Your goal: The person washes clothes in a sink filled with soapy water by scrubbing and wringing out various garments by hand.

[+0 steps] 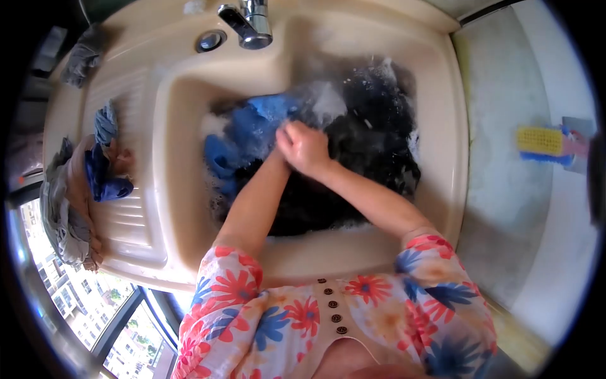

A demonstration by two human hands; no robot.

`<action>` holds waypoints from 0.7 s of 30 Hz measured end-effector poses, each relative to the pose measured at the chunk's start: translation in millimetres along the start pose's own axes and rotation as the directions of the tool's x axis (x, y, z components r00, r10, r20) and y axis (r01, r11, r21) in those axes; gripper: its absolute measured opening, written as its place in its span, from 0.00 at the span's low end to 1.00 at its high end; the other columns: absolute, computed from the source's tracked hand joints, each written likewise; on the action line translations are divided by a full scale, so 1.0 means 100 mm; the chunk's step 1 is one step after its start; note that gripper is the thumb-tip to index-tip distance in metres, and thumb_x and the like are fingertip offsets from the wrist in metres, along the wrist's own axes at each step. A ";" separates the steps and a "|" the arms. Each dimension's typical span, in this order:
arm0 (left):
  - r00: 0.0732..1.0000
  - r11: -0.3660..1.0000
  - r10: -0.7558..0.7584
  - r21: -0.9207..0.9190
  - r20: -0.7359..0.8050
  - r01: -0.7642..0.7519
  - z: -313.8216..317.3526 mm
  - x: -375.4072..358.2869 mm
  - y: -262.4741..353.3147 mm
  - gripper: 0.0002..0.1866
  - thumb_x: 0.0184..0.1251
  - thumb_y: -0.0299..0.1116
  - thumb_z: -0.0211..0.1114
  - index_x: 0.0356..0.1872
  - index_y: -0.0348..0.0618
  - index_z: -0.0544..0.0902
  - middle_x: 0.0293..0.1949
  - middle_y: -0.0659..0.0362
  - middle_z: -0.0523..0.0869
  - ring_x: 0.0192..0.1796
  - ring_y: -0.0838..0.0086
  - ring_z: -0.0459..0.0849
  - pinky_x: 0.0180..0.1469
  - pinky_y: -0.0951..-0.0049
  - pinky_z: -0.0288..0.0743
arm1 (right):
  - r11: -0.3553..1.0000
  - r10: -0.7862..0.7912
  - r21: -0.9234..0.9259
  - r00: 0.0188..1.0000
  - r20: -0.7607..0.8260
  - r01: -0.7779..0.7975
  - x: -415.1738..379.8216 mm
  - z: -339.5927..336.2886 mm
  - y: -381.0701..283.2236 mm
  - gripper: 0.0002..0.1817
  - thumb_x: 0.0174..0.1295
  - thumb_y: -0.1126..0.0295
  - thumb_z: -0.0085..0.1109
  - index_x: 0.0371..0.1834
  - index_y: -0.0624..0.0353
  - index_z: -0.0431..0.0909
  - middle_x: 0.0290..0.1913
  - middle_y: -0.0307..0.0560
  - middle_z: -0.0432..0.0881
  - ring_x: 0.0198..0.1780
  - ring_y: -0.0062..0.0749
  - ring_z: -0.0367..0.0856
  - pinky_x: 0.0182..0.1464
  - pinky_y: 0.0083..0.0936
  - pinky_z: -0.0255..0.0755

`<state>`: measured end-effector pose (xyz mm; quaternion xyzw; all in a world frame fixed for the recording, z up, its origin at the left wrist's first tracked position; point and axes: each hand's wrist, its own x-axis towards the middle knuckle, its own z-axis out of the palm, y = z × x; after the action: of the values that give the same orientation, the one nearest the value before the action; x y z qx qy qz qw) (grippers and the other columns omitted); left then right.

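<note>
My right hand [307,149] is closed in a fist over the middle of the basin, pressed against my left hand [282,146]. Most of the left hand's fingers are hidden behind the right. A wet blue garment [243,129] lies in the sudsy water just beyond and left of both hands, its edge reaching up to them. What the fists enclose, if anything, does not show. Dark, nearly black cloth [372,139] fills the right and near part of the water. A pale, whitish patch [328,102], cloth or foam, floats behind the hands.
The beige sink [435,158] surrounds the water, with a chrome tap [255,31] at its back. On the ribbed washboard side lie a dark blue cloth [104,177], grey garments [71,230] and another grey cloth [85,57]. A yellow brush [540,141] hangs at the right.
</note>
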<state>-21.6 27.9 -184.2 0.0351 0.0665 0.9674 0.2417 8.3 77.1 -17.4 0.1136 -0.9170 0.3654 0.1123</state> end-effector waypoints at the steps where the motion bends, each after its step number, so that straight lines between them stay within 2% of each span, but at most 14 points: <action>1: 0.989 0.986 -0.020 0.158 -0.146 0.043 0.00 0.05 0.05 0.17 0.64 0.40 0.44 0.39 0.36 0.76 0.38 0.53 0.79 0.41 0.67 0.77 0.45 0.67 0.73 | 0.998 -0.041 -0.043 0.999 -0.016 0.040 0.02 -0.01 0.09 0.13 0.56 0.61 0.52 0.21 0.58 0.71 0.24 0.52 0.77 0.26 0.51 0.76 0.30 0.43 0.70; 4: 0.916 0.792 0.017 0.565 -0.400 0.232 0.38 -0.07 0.15 0.14 0.61 0.37 0.51 0.35 0.35 0.77 0.34 0.55 0.80 0.39 0.67 0.78 0.41 0.70 0.73 | 0.982 0.188 0.006 0.981 0.048 -0.188 0.46 0.01 0.83 0.15 0.56 0.58 0.52 0.27 0.61 0.75 0.27 0.58 0.78 0.33 0.53 0.77 0.38 0.44 0.69; 6: 0.726 0.640 -0.009 0.553 -0.688 0.533 0.87 0.12 0.33 0.14 0.59 0.36 0.54 0.37 0.33 0.78 0.35 0.52 0.81 0.39 0.66 0.79 0.42 0.69 0.73 | 0.904 0.425 -0.142 0.881 0.209 -0.403 0.56 -0.01 1.69 0.20 0.55 0.53 0.54 0.33 0.61 0.77 0.32 0.61 0.79 0.39 0.51 0.78 0.42 0.41 0.69; 8: 0.703 0.805 -0.030 0.400 -0.710 0.438 1.29 0.11 0.66 0.20 0.60 0.41 0.55 0.42 0.31 0.77 0.40 0.51 0.81 0.40 0.66 0.80 0.44 0.70 0.72 | 0.815 0.580 -0.181 0.771 0.263 -0.551 0.63 -0.72 1.44 0.24 0.53 0.49 0.57 0.38 0.62 0.78 0.38 0.59 0.80 0.42 0.46 0.79 0.45 0.35 0.70; 10: 0.759 0.791 0.041 0.485 -0.650 0.373 1.55 0.08 0.90 0.22 0.59 0.43 0.58 0.45 0.32 0.76 0.41 0.54 0.82 0.42 0.66 0.80 0.46 0.70 0.72 | 0.781 0.617 0.165 0.785 -0.058 -0.602 0.49 -0.81 1.65 0.27 0.51 0.54 0.62 0.48 0.64 0.74 0.39 0.55 0.80 0.41 0.37 0.79 0.47 0.29 0.70; 11: 0.811 0.386 0.320 0.849 -0.490 0.361 1.21 0.09 0.80 0.27 0.55 0.48 0.62 0.47 0.35 0.75 0.41 0.53 0.82 0.44 0.64 0.81 0.48 0.69 0.72 | 0.847 0.500 0.241 0.864 -0.055 -0.475 0.41 -0.75 1.67 0.31 0.48 0.56 0.66 0.52 0.65 0.71 0.46 0.57 0.77 0.48 0.39 0.76 0.52 0.30 0.68; 12: 0.841 -0.033 0.379 0.903 -0.385 0.429 1.40 0.03 0.71 0.28 0.51 0.48 0.64 0.48 0.36 0.75 0.40 0.50 0.82 0.45 0.64 0.80 0.49 0.68 0.72 | 0.951 0.283 -0.102 0.953 -0.109 -0.294 0.24 -0.72 1.38 0.32 0.46 0.54 0.66 0.53 0.60 0.71 0.54 0.62 0.70 0.57 0.47 0.70 0.56 0.36 0.65; 14: 0.857 -0.507 0.295 0.691 -0.422 0.515 1.40 0.12 0.55 0.26 0.47 0.42 0.66 0.45 0.34 0.75 0.39 0.46 0.82 0.45 0.63 0.80 0.49 0.69 0.71 | 0.912 0.283 -0.319 0.958 0.039 -0.256 -0.07 -0.55 1.01 0.29 0.48 0.60 0.64 0.53 0.60 0.70 0.59 0.63 0.65 0.58 0.50 0.67 0.58 0.37 0.62; 15: 0.873 -0.541 0.263 0.686 -0.412 0.487 1.28 0.16 0.49 0.23 0.45 0.37 0.65 0.44 0.35 0.76 0.39 0.47 0.82 0.44 0.64 0.80 0.47 0.68 0.71 | 0.932 0.202 -0.336 0.966 0.164 -0.138 -0.07 -0.57 1.11 0.26 0.48 0.62 0.63 0.51 0.60 0.71 0.56 0.62 0.68 0.57 0.52 0.67 0.57 0.39 0.63; 16: 0.838 -0.270 0.207 0.793 -0.505 0.545 1.17 0.17 0.49 0.23 0.45 0.37 0.65 0.43 0.35 0.76 0.39 0.48 0.82 0.43 0.64 0.80 0.47 0.68 0.71 | 0.941 0.122 -0.337 0.949 0.289 -0.018 -0.07 -0.59 1.29 0.24 0.48 0.64 0.62 0.49 0.59 0.73 0.53 0.61 0.70 0.56 0.53 0.68 0.56 0.41 0.63; 17: 0.807 0.020 0.126 0.815 -0.576 0.579 1.10 0.16 0.54 0.23 0.45 0.37 0.65 0.43 0.35 0.76 0.39 0.49 0.82 0.42 0.65 0.80 0.46 0.68 0.72 | 0.878 0.232 -0.477 0.910 0.344 -0.043 -0.01 -0.48 1.58 0.20 0.45 0.67 0.60 0.44 0.61 0.76 0.47 0.60 0.74 0.53 0.53 0.69 0.55 0.40 0.65; 18: 0.785 0.304 0.029 0.753 -0.619 0.583 1.03 0.16 0.59 0.22 0.45 0.37 0.65 0.42 0.35 0.76 0.39 0.50 0.82 0.41 0.66 0.80 0.46 0.68 0.72 | 0.817 0.577 -0.169 0.776 0.254 -0.552 0.13 -0.53 1.49 0.18 0.43 0.65 0.61 0.38 0.60 0.78 0.44 0.59 0.77 0.51 0.53 0.71 0.52 0.39 0.66; 20: 0.750 0.694 -0.069 0.509 -0.658 0.510 1.09 0.15 0.62 0.24 0.50 0.42 0.64 0.44 0.35 0.75 0.39 0.54 0.82 0.38 0.67 0.79 0.44 0.68 0.73 | 0.774 0.625 -0.394 0.695 0.355 -0.495 0.28 -0.60 1.04 0.15 0.41 0.66 0.62 0.34 0.61 0.80 0.44 0.58 0.77 0.48 0.52 0.73 0.48 0.37 0.68; 21: 0.751 0.817 -0.087 0.384 -0.655 0.429 1.38 0.16 0.59 0.24 0.52 0.43 0.64 0.45 0.35 0.75 0.38 0.54 0.82 0.37 0.67 0.80 0.43 0.68 0.74 | 0.937 0.294 -0.213 0.954 0.057 -0.277 0.07 -0.48 0.83 0.14 0.38 0.66 0.64 0.29 0.61 0.79 0.42 0.56 0.78 0.46 0.51 0.74 0.45 0.38 0.69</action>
<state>-48.8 -0.5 -38.7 -0.2257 0.3998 0.8267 0.3253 -16.9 168.0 -35.3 -0.0168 -0.9602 0.2773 0.0288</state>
